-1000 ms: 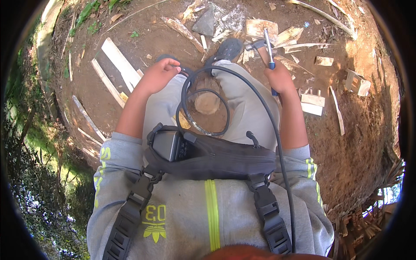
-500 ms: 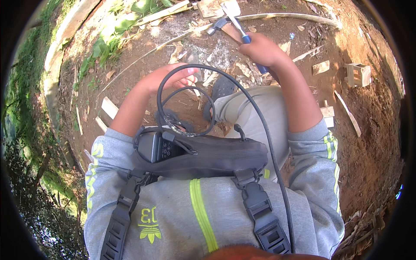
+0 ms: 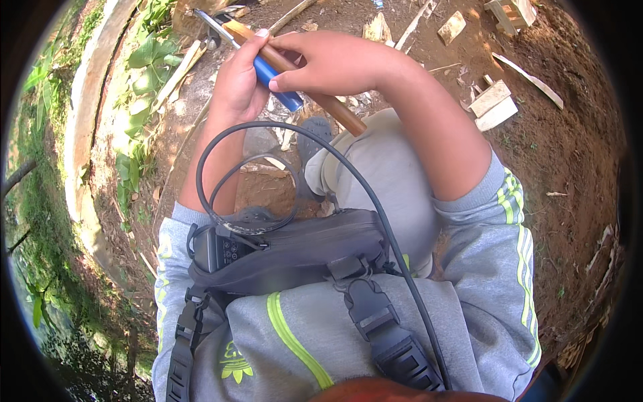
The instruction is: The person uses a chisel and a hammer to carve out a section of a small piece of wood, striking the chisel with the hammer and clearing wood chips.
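Grass and green leaves (image 3: 144,74) grow at the far left, next to a pale curved edge (image 3: 84,100). Next comes the left hand (image 3: 238,84). It is wrapped around a tool with a blue handle (image 3: 278,84), and the metal end (image 3: 214,25) pokes out past the fingers toward the top left. A brown wooden stick (image 3: 315,94) lies slanted across both hands. The right hand (image 3: 331,61) is close beside the left one, almost touching it, and its fingers pinch the stick and press on the blue handle. So both hands are shut on these two things, held up over the knees (image 3: 382,174).

A black cable (image 3: 221,144) loops below the hands, over a dark chest bag (image 3: 301,248). To the right, small wood blocks (image 3: 492,104) and thin strips (image 3: 532,77) lie on the brown dirt (image 3: 569,154).

The sharp end could slip off the round stick and hurt a finger, because the hands are so close together. The stick could also roll or drop into the dirt if the pinch gets loose. The cable loop hangs near and might catch an arm.
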Available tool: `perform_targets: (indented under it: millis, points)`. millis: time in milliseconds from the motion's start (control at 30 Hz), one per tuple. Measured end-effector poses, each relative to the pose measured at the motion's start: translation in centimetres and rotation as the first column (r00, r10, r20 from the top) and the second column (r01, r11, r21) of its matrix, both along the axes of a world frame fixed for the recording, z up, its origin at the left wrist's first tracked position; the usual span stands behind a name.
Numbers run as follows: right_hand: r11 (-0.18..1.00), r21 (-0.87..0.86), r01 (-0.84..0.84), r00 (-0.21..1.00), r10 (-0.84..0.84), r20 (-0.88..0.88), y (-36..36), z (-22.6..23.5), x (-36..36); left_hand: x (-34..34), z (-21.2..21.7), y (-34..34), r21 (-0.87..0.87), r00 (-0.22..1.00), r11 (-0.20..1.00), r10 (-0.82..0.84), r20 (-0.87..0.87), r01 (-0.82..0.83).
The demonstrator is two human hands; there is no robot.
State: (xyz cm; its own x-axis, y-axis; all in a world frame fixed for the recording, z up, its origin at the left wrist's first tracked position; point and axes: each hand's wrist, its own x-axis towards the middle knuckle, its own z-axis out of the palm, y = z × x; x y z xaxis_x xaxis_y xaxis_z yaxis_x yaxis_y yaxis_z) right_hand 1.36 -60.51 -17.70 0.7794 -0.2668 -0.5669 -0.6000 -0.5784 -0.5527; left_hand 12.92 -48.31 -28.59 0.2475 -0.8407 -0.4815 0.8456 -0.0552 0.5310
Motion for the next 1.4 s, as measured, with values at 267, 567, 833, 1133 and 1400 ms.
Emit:
perform_targets:
  millis: [267,567,833,1133,1400]
  points:
    - [0.501,-0.168,0.849,0.509,-0.861,-0.001,-7.3,-4.8,-30.1,7.4,-6.4,4.0,0.324,0.928,0.941,-0.208,0.309,0.102]
    - [0.713,-0.261,0.65,0.39,-0.609,-0.691,13.1,-21.5,-62.0,21.2,-12.3,10.5,0.653,0.773,0.723,-0.54,0.332,0.226]
    - [0.908,-0.14,0.396,0.538,-0.352,-0.766,22.4,-30.9,-64.3,25.2,-15.1,9.9,0.697,0.73,0.688,-0.581,0.361,0.202]
    - [0.812,-0.369,0.452,0.264,-0.516,-0.815,25.2,-28.8,-75.5,16.4,-17.6,8.6,0.711,0.632,0.563,-0.745,0.215,0.421]
    - [0.535,-0.623,0.571,-0.157,-0.673,-0.722,22.0,-15.6,-72.0,15.2,-14.9,9.5,0.821,0.404,0.418,-0.878,0.256,0.388]
